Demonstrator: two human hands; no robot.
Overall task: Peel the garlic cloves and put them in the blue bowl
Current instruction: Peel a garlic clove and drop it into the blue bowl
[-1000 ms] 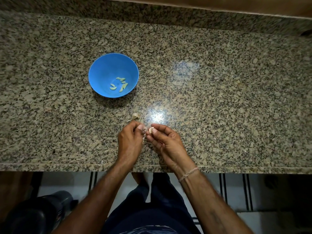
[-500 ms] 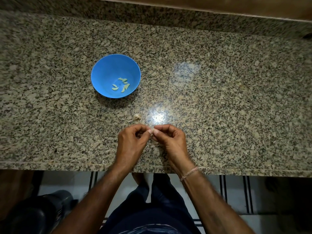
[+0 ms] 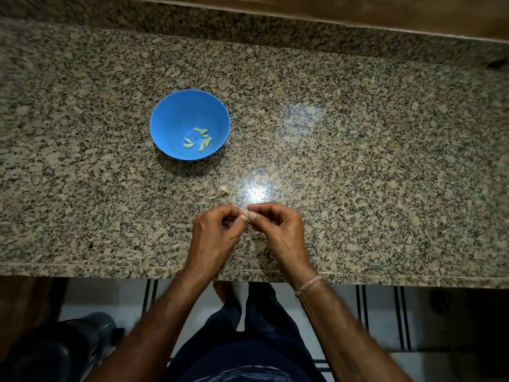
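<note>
A blue bowl (image 3: 176,117) stands on the granite counter and holds several peeled garlic cloves (image 3: 203,144) at its bottom. Closer to me, my left hand (image 3: 214,238) and my right hand (image 3: 281,232) meet fingertip to fingertip over the counter near its front edge. Between their thumbs and forefingers they pinch one small pale garlic clove (image 3: 248,215), mostly hidden by the fingers. A piece of garlic with papery skin (image 3: 222,191) lies on the counter just beyond my hands, between them and the bowl.
The speckled granite counter (image 3: 358,166) runs left and right, with a raised back ledge (image 3: 275,26). Its front edge (image 3: 110,268) lies under my forearms. A dark rounded object (image 3: 60,351) sits on the floor at lower left.
My right hand has turned from palm-up with the clove showing to fingers curled down on it. Both hands stayed together at the same spot.
</note>
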